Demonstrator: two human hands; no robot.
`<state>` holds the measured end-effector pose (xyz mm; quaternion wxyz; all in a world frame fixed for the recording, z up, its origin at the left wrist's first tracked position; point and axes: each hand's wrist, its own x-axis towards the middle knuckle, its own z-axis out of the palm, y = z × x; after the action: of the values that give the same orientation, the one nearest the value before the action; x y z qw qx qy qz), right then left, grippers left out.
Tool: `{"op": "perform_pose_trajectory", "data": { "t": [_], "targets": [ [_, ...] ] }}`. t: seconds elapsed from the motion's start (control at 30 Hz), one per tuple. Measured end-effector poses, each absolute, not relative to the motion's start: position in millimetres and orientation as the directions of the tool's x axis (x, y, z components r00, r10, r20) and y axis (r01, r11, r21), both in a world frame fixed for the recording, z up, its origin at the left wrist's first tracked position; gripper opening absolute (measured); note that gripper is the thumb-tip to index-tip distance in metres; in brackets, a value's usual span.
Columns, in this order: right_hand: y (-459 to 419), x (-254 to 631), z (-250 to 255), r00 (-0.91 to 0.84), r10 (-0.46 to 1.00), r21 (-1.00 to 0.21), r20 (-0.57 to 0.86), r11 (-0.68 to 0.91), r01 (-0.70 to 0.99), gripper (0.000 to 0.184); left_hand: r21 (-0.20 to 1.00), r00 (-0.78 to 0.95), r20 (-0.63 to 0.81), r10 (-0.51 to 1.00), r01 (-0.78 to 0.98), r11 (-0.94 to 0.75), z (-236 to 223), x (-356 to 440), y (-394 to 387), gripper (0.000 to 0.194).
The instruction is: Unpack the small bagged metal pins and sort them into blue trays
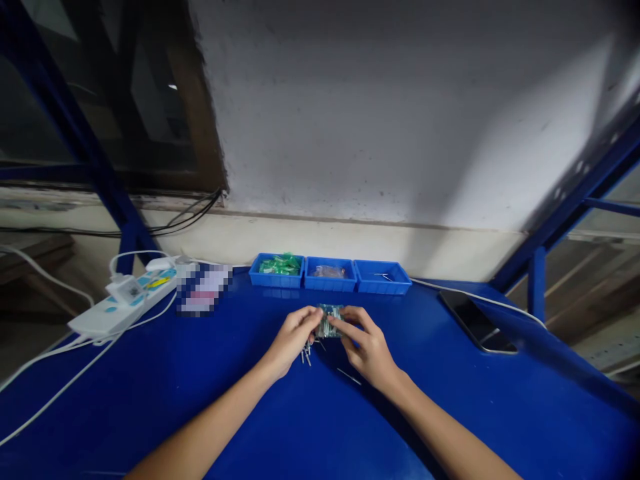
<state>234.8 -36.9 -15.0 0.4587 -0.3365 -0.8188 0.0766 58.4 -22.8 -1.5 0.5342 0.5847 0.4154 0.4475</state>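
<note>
Above the middle of the blue table, my left hand and my right hand hold a small greenish clear packet between them. Pale thin rods show in or on it; exactly what they are is too small to tell. The left thumb and fingers pinch its left side, and the right fingers press on its right side and front. Below the left hand lie several thin metal rods, partly hidden by the hand. One more thin metal rod rests on the table below my right hand.
Three blue bins stand along the back: one with green packets, one with clear packets, one with a few thin rods. A power strip with cables is at left, a black phone at right. Blue frame posts flank the table.
</note>
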Motion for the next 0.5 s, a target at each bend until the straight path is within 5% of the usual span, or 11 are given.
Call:
{"op": "perform_pose_trajectory", "data": {
  "t": [0.13,0.23,0.3,0.4,0.5],
  "targets": [
    [-41,230,-13,-0.307,0.680,-0.510,0.666,0.715,0.478,0.038,0.943,0.167,0.275,0.947,0.142,-0.300,1,57,-25,0.024],
    [-43,226,-6,-0.158,0.832,-0.708,0.532,0.539,0.457,0.021,0.719,0.201,0.543,0.816,0.391,-0.575,1,55,-31,0.015],
    [-43,224,-1,-0.127,0.922,-0.856,0.365,0.387,0.344,0.028,0.541,0.330,0.623,0.709,0.473,-0.696,0,55,-35,0.018],
    [-42,223,2,-0.116,0.970,-0.956,0.215,0.233,0.176,0.036,0.440,0.466,0.587,0.662,0.503,-0.744,0,58,-39,0.023],
    [-41,224,-2,-0.085,0.946,-0.922,0.312,0.323,0.215,0.029,0.592,0.445,0.475,0.759,0.477,-0.650,3,60,-38,0.019]
  ]
}}
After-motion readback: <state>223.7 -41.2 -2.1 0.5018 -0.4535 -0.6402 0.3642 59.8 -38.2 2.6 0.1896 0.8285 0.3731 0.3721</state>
